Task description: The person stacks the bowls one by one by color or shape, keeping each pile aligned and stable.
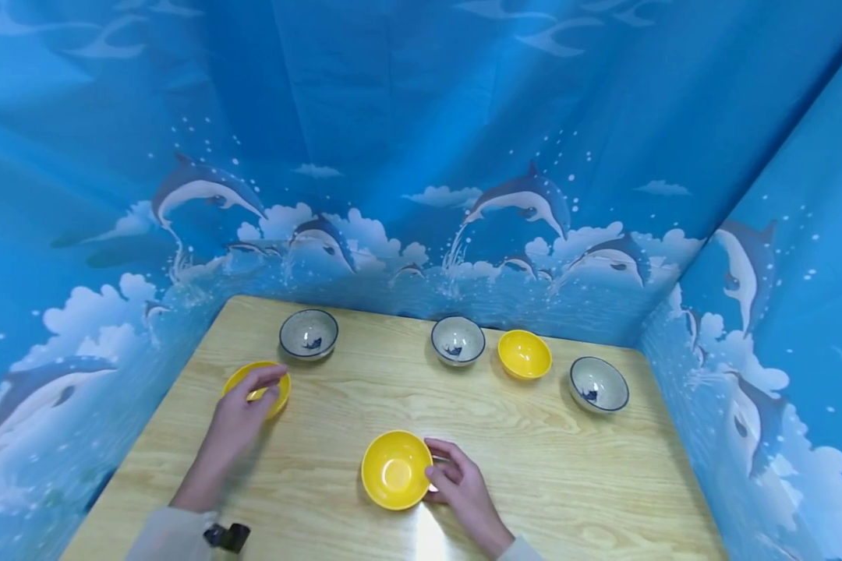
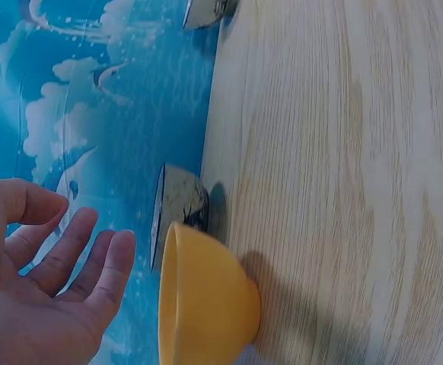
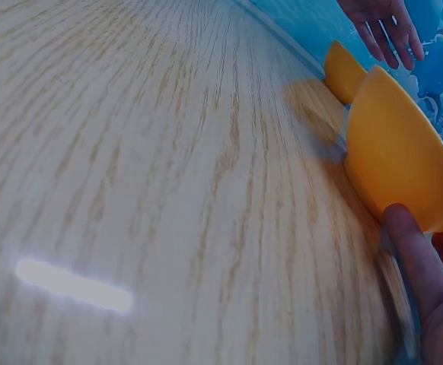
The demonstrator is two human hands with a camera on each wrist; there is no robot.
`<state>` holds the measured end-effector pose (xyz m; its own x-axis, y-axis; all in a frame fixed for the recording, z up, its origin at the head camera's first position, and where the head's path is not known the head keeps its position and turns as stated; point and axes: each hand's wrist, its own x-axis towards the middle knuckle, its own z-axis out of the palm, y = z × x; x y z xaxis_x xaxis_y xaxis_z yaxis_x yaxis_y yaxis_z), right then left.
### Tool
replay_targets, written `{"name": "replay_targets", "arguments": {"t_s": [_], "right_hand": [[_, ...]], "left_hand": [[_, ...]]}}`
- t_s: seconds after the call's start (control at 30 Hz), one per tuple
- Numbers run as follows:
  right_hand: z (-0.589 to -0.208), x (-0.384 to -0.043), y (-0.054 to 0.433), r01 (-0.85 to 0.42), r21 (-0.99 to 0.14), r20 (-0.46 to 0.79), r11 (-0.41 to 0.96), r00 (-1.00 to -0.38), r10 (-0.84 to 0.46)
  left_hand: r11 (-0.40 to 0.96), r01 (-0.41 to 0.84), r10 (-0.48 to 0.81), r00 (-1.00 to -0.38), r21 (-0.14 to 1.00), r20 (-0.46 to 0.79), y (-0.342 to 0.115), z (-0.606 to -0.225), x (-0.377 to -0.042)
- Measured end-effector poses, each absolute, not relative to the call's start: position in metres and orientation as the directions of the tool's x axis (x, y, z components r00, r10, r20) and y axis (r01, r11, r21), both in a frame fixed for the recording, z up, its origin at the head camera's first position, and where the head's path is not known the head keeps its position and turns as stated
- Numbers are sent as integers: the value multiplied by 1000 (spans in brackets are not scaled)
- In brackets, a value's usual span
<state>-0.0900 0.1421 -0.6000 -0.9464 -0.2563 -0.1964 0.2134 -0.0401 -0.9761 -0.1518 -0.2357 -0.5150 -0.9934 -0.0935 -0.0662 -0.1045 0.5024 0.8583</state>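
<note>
Two yellow bowls sit at the near side of a wooden table [image 1: 547, 483]. My left hand [image 1: 252, 397] hovers over the left yellow bowl [image 1: 275, 405]; in the left wrist view its fingers [image 2: 77, 258] are spread and straight, just clear of that bowl [image 2: 206, 304]. My right hand [image 1: 443, 467] is curled against the right side of the nearer yellow bowl [image 1: 395, 470]. In the right wrist view the thumb [image 3: 415, 258] lies on that bowl's outer wall [image 3: 400, 152], with the other yellow bowl [image 3: 343, 72] behind it.
Along the back of the table stand a grey patterned bowl [image 1: 309, 333], a second grey one [image 1: 458, 340], a third yellow bowl [image 1: 525, 354] and another grey bowl [image 1: 599, 384]. A blue dolphin-print curtain [image 1: 421, 156] walls in the table on three sides.
</note>
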Motion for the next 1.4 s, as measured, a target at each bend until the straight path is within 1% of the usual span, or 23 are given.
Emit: {"name": "replay_targets", "arguments": {"t_s": [0.1,0.33,0.57,0.77,0.83,0.9,1.1,1.3,1.4], "right_hand": [[-600,-90,142,214,-976,-198,-38,-946,-256],[-599,-90,143,217,-975,-200,-38,-944,-263],[-598,-89,143,218,-975,-204,-27,-943,-263],[-600,-89,143,216,-976,-200,-34,-943,-265],[-600,-89,143,215,-976,-198,-36,-943,-266],[-600,-89,143,213,-976,-195,-39,-944,-268],[-600,-89,143,210,-977,-191,-43,-943,-272],[-600,-89,143,211,-976,-192,-42,-943,-272],[-599,-89,144,212,-976,-193,-43,-943,-270]], "left_hand": [[534,-104,-115,-992,839,-50,-242,-513,-151],[534,-111,-157,-987,838,-31,-254,-512,-153],[582,-47,-157,-986,812,55,-272,-523,-155],[626,-30,-205,-971,779,127,-281,-536,-153],[626,-37,-217,-968,779,128,-284,-541,-153],[620,-61,-227,-968,782,105,-286,-546,-153],[581,-190,-252,-967,792,-47,-293,-557,-154],[541,-263,-269,-954,799,-132,-295,-564,-156],[493,-311,-285,-940,812,-187,-294,-564,-156]]}}
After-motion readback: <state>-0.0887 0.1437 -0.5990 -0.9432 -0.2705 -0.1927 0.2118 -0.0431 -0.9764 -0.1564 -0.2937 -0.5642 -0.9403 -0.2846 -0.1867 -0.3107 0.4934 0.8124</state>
